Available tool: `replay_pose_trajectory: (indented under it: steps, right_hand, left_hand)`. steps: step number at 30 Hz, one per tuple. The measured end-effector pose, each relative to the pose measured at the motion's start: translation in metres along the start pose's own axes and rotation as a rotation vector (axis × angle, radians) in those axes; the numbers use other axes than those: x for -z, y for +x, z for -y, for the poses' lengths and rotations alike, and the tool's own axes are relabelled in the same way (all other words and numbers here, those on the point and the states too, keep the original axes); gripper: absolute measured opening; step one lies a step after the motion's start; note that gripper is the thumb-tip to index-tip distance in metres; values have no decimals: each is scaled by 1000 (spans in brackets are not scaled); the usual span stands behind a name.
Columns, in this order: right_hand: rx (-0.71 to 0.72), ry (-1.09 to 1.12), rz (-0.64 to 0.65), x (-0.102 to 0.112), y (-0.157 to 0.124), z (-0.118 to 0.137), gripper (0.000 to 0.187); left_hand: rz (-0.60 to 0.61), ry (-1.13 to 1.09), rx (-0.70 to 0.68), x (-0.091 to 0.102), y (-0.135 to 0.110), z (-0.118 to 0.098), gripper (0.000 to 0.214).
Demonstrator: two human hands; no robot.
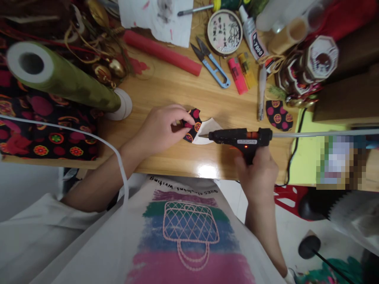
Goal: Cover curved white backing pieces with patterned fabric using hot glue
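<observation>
1. our left hand [161, 128] has its thumb and forefinger pinched on a black fabric piece printed with magenta and orange rounds [196, 125], which lies near the front edge of a pale brown wood-grain table [139, 94].
2. our right hand [260, 169] is wrapped around the grip of a black glue gun with a small lit red light [233, 137] – the two hands are well apart.
3. we have the gun's metal tip pointing left, at the border between the black fabric and a flat off-white piece [209, 125] just beside it; whether the tip touches, we cannot tell.
4. a long translucent stick [310, 133] runs out of the gun's back end, to the right.
5. beyond our hands we see blue-handled metal snips [217, 71], a pink lighter [237, 75] and a yellow lighter [247, 71].
6. to the right lies a second black patterned fabric piece [279, 115] – near a slim white pen [261, 94].
</observation>
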State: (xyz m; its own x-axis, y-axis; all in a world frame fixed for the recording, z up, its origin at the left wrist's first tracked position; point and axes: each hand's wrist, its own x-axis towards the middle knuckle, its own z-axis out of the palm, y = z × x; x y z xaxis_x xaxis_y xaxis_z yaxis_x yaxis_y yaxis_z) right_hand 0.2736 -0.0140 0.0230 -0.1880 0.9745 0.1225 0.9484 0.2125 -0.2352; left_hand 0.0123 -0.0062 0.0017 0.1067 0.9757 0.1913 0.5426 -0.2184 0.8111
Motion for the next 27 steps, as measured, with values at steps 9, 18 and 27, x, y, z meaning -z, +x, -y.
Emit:
replay_pose_trajectory:
  steps: [9, 18, 27]
  right_hand:
    - [-29, -22, -36, -10, 3, 2, 18]
    - [-38, -35, 25, -3, 1, 1, 23]
    - [-22, -20, 26, -4, 0, 1, 23]
  left_hand:
    - [11, -1, 7, 1, -1, -1, 12]
    - [25, 5, 32, 1, 0, -1, 11]
    - [10, 8, 24, 0, -1, -1, 11]
